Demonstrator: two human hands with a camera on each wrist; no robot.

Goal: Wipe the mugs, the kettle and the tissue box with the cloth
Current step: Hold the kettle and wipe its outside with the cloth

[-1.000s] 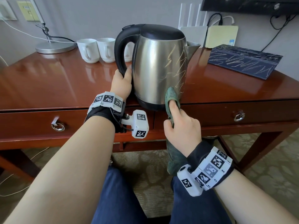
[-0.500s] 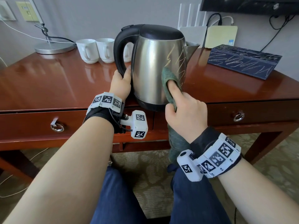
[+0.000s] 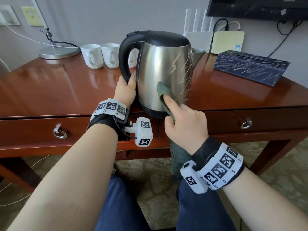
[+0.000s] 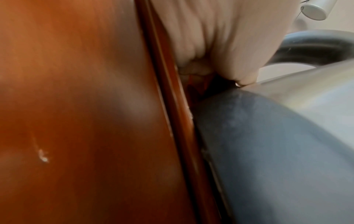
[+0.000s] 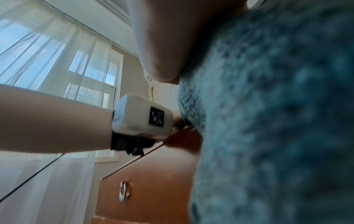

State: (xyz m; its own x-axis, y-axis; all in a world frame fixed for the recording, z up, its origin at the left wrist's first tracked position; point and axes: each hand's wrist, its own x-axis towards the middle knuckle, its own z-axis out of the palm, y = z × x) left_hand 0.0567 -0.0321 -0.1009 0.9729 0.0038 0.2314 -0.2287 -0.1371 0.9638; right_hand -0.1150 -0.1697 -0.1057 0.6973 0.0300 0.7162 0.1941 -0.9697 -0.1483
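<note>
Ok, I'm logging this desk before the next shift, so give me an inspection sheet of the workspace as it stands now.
Surface: glossy wooden desk, two drawers with ring pulls.
Job's things: steel kettle at the front edge, pale scribbles on its side; three white mugs behind it, one mostly hidden; scribbled dark tissue box at right; green cloth against the kettle.
Clutter: lamp base, white router, yellow box.
Hands: left hand grips the kettle handle; right hand holds the cloth, forefinger pressing it on the kettle.
Cables: several along the wall and floor.
Surroundings: wall sockets, dark screen above, patterned carpet, curtained window.
</note>
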